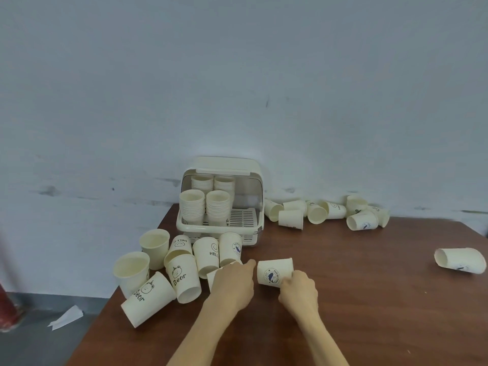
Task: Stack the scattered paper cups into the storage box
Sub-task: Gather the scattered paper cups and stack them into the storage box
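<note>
A cream storage box [220, 228] with its lid raised stands at the table's far side, holding several stacks of paper cups [192, 207]. Scattered cream paper cups [184, 276] lie and stand in front of it on the left. My right hand [299, 289] grips a cup with a blue whale print [273, 272] lying on its side. My left hand [233, 282] lies over another lying cup [214, 277], mostly hiding it; its fingers curl round that cup.
More cups [327, 212] lie in a heap at the back right by the wall. A single cup [459, 260] lies near the right edge. The brown table's [369, 299] left edge runs close beside the left cups. A paper scrap [66, 317] is on the floor.
</note>
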A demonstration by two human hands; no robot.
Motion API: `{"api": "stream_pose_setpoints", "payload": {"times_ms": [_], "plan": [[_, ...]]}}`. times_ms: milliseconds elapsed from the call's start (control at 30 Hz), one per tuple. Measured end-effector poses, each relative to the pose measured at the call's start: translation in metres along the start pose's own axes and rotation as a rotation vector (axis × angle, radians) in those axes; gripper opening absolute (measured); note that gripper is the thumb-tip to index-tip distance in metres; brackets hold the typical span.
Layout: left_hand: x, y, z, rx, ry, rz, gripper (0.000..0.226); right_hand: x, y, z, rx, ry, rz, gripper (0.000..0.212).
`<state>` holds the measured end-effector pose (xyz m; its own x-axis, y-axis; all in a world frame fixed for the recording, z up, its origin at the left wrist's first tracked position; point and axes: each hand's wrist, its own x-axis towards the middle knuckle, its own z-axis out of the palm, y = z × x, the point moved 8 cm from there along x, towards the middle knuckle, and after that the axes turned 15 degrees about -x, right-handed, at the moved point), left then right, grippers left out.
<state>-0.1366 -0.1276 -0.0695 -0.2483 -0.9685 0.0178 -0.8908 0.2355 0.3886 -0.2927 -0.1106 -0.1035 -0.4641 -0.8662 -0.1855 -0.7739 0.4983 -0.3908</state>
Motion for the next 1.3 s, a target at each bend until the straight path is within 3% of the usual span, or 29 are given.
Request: {"api": "stream_pose_setpoints", "payload": {"times_ms": [167, 333, 567, 933, 1300], "plan": [[0.002, 0.008, 0.002, 0.127, -0.018, 0.02, 0.026, -0.003, -0.002, -0.009, -0.02, 0.059, -0.06, 0.021], [-0.001, 0.02, 0.003, 0.278, -0.046, 0.073, 0.026, -0.011, -0.008, -0.023, -0.087, 0.133, -0.145, 0.015], [-0.005, 0.035, 0.001, 0.403, -0.079, 0.133, 0.025, -0.017, -0.017, -0.039, -0.105, 0.195, -0.2, 0.03], [-0.019, 0.019, -0.053, 0.075, 0.143, 0.039, 0.024, -0.011, -0.062, -0.065, -0.166, 0.321, -0.361, 0.024], [-0.039, -0.022, -0.1, -0.115, 0.372, -0.027, 0.016, 0.008, -0.172, -0.086, -0.203, 0.532, -0.662, 0.023]]}}
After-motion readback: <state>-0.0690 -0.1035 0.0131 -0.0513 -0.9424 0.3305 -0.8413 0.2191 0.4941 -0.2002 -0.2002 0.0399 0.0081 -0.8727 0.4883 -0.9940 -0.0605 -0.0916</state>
